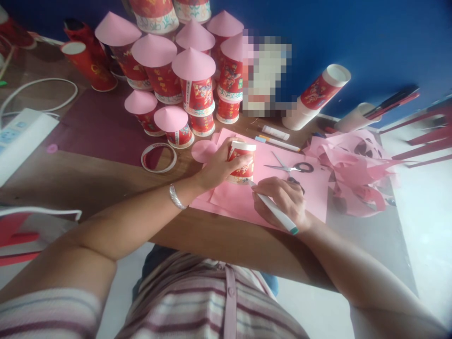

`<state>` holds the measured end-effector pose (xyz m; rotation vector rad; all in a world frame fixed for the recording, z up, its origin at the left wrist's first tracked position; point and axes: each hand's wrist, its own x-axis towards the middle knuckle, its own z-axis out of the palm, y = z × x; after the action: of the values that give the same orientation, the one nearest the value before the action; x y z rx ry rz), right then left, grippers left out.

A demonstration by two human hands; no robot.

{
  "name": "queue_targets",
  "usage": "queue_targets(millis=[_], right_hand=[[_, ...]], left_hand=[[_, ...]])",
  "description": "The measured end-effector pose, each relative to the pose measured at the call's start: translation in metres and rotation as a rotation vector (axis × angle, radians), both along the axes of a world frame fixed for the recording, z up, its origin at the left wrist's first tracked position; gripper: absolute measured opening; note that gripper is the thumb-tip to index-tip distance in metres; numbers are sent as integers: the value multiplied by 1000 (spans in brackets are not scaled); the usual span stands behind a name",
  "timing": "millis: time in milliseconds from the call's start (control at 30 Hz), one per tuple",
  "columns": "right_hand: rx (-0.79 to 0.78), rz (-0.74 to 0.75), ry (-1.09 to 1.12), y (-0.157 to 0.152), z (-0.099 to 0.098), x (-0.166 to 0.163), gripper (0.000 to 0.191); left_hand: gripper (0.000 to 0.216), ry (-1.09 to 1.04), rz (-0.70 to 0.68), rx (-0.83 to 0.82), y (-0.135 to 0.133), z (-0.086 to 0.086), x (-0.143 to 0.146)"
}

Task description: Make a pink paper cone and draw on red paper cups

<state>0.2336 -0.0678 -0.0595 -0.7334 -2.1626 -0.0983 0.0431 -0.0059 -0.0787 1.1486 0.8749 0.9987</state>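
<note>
My left hand [219,165] is wrapped round a red and white paper cup [242,162] that stands upside down on a pink paper sheet [268,188]. My right hand [282,200] pinches a white pen [277,213] with a green end, its tip at the foot of the cup on the sheet. A pink paper circle [203,150] lies just left of the cup. Scissors [293,168] rest on the sheet behind my right hand.
Several cups with pink cone lids [194,75] stand stacked at the back. A cut cup rim ring [158,157] lies on the table [106,179]. Pink paper scraps [349,165] pile at the right, glue sticks [275,133] behind, a power strip [21,136] at left.
</note>
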Motion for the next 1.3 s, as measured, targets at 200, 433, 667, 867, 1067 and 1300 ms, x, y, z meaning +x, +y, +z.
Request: queue_targets(millis=[200, 433, 667, 867, 1067, 1300], right_hand=[[-13, 26, -1, 0, -2, 1, 25], [-34, 28, -5, 1, -3, 2, 25], [-19, 28, -21, 1, -2, 1, 23], [-18, 31, -32, 1, -3, 1, 22], [-15, 13, -34, 2, -7, 3, 23], [-3, -20, -35, 2, -7, 2, 22]], left_hand=[[40, -5, -5, 12, 1, -1, 0], [42, 11, -1, 12, 1, -1, 1], [41, 5, 5, 18, 0, 0, 1], [38, 20, 10, 12, -1, 6, 1], [41, 38, 9, 28, 0, 4, 1], [38, 48, 13, 33, -1, 0, 0]])
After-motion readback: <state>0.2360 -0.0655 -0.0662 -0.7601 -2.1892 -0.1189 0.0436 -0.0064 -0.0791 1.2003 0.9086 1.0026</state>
